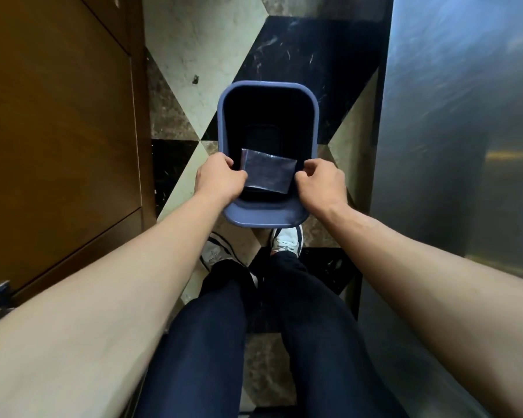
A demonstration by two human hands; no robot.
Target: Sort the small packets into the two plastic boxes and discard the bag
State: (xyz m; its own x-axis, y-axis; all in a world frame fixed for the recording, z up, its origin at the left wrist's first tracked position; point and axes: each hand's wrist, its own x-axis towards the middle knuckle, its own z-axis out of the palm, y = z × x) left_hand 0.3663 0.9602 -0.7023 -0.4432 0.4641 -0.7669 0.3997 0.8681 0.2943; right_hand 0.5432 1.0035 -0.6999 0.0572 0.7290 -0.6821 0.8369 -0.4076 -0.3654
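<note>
A dark, shiny, flattened bag (268, 174) hangs over the open mouth of a blue plastic bin (314, 116) that stands on the floor in front of my feet. My left hand (219, 180) grips the bag's left edge, with the thumb on top. My right hand (322, 182) is curled, and its fingertips pinch the bag's right edge. The bag sits just above the bin's near rim. The inside of the bin is dark, and only its flat bottom shows. No small packets or plastic boxes are in view.
A brown wooden cabinet (58, 131) stands close on the left. A steel surface (465, 116) rises on the right. The bin sits in the narrow strip of patterned marble floor (194, 55) between them. My legs and shoes (286, 242) are right behind the bin.
</note>
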